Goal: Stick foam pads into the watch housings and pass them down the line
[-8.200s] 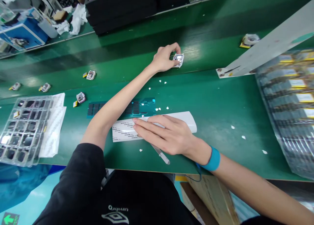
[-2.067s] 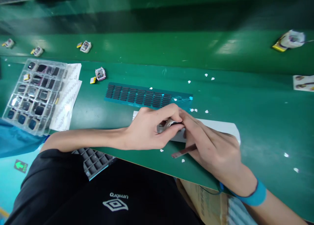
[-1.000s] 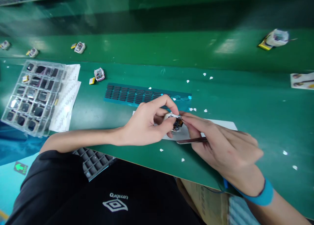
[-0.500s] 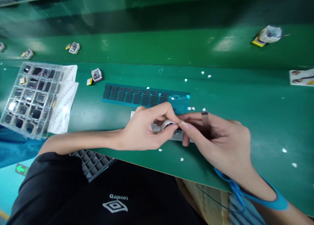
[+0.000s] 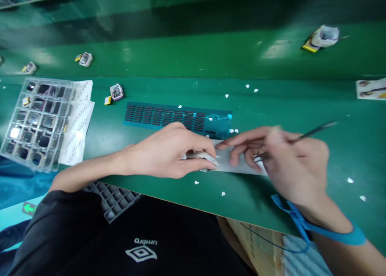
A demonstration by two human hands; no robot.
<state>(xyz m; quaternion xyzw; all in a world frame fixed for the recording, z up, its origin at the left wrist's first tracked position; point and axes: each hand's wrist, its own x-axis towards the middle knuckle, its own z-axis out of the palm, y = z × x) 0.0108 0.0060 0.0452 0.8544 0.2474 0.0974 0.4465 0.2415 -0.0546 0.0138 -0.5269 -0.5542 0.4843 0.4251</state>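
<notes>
From the head camera, your left hand (image 5: 164, 151) lies low on the green desk (image 5: 271, 103), palm down, its grip closed on a small pale device (image 5: 201, 157) pinched between thumb and fingers and pressed down over the edge of the white label sheet (image 5: 241, 166). The device is mostly hidden under your fingers, so what kind of part it is cannot be told for sure.

Your right hand (image 5: 286, 159) is just beside it, blurred. Its grip holds thin metal tweezers (image 5: 313, 132), whose free end sticks up and away to the right, while the forefinger stretches left until its tip is almost touching your left thumb and the device. A blue wrist strap (image 5: 346, 238) circles your right wrist, with its cord hanging below the desk edge.

Just behind your hands lies a teal strip of small dark pads (image 5: 177, 116), flat on the desk. Farther left stands a clear compartment tray (image 5: 34, 123) of dark parts, touching a pair of white printed sheets (image 5: 76, 125). A small assembly (image 5: 116, 92) with a yellow piece beside it sits near the strip's left end. On the darker conveyor belt (image 5: 193, 55) beyond, well apart, more such assemblies rest: one at far right (image 5: 322, 37) and two at left (image 5: 85, 59). White scraps (image 5: 223, 193) dot the desk.
</notes>
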